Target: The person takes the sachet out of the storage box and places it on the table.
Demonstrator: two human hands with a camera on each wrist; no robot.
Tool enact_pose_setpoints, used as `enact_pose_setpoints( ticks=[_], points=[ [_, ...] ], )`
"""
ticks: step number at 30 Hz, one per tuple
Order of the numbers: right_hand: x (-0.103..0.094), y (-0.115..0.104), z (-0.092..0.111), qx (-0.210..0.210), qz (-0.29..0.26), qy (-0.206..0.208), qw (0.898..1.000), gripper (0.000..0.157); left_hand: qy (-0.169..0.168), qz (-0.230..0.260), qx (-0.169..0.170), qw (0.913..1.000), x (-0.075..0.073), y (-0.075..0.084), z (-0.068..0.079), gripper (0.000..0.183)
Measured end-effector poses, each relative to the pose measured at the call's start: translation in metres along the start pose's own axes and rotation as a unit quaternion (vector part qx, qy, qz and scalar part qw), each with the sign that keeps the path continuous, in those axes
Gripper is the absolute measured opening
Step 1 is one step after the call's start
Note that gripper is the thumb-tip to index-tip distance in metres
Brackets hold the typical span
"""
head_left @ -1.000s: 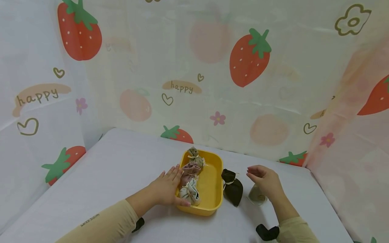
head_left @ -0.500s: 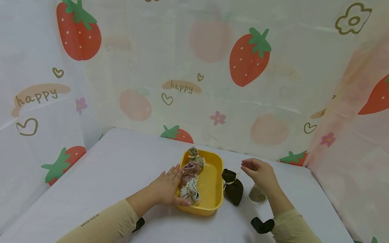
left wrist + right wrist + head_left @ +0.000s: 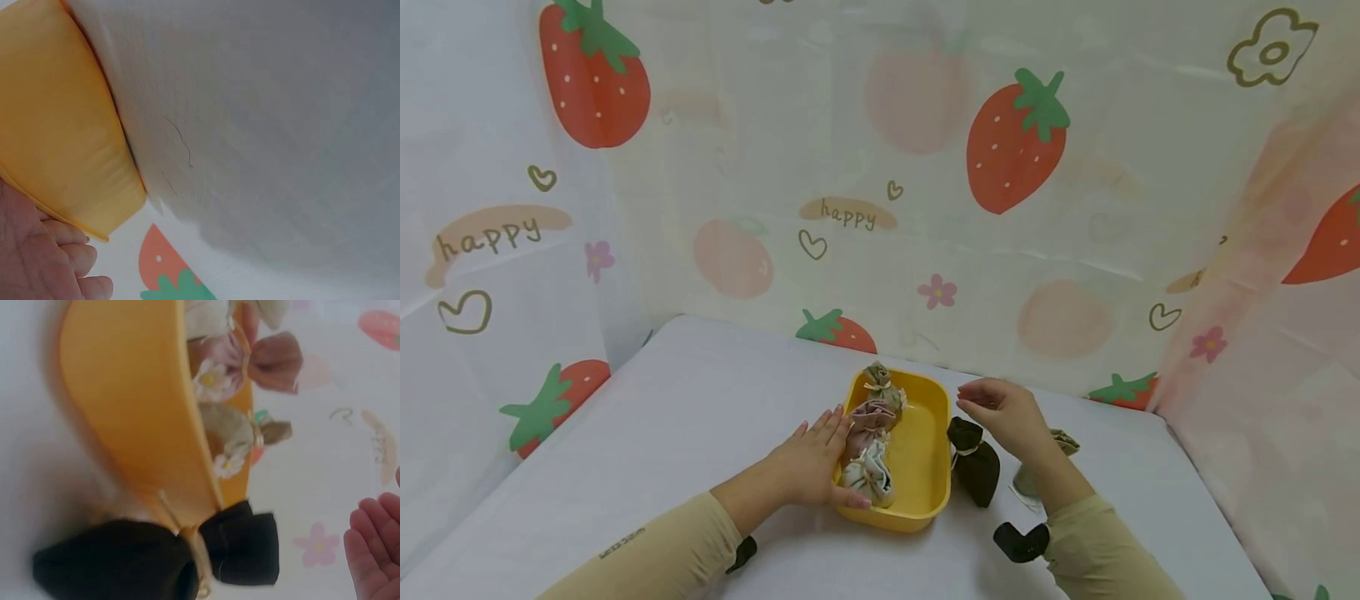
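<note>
A yellow plastic bin holds three small drawstring pouches along its left side: an olive pouch at the back, a pink pouch in the middle and a pale pouch in front. My left hand rests on the bin's left rim with straight fingers, its thumb at the near corner. Just right of the bin stands a black pouch tied with a cream cord. My right hand hovers above and behind it, fingers relaxed, holding nothing. A grey-green pouch is mostly hidden behind the right wrist.
Everything stands on a white-covered table. A strawberry-print curtain closes off the back and both sides. Black wrist devices sit at both forearms. Inside the bin, the yellow floor shows along the right half.
My right hand has moved left and slightly away, from above the grey-green pouch to above the black pouch. My left hand and the bin have stayed in place.
</note>
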State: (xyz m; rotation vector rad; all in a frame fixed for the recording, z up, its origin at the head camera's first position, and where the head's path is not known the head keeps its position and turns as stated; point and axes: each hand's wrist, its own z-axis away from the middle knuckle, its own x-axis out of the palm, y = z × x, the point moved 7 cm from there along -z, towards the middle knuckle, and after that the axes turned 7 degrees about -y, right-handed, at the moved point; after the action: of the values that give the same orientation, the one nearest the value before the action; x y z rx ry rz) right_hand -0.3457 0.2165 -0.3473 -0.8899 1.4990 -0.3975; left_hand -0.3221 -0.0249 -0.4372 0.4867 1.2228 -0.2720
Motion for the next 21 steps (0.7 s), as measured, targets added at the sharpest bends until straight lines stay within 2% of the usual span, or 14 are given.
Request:
enact_pose_setpoints(
  ticks=[9,16,21],
  points=[
    [0.025,-0.015,-0.009,0.0,-0.016,-0.058,0.998,0.02,0.001,0.01,0.005,0.9999,-0.004,0.002,0.003,0.121],
    [0.042,-0.031,-0.012,-0.028,-0.021,-0.101,0.994,0.023,-0.002,0.01,0.002,0.9999,-0.002,0.001,0.001,0.122],
    [0.054,-0.042,-0.013,-0.054,-0.035,-0.146,0.987,0.026,-0.001,0.014,0.004,0.9999,-0.001,0.0,0.0,0.123]
  ],
)
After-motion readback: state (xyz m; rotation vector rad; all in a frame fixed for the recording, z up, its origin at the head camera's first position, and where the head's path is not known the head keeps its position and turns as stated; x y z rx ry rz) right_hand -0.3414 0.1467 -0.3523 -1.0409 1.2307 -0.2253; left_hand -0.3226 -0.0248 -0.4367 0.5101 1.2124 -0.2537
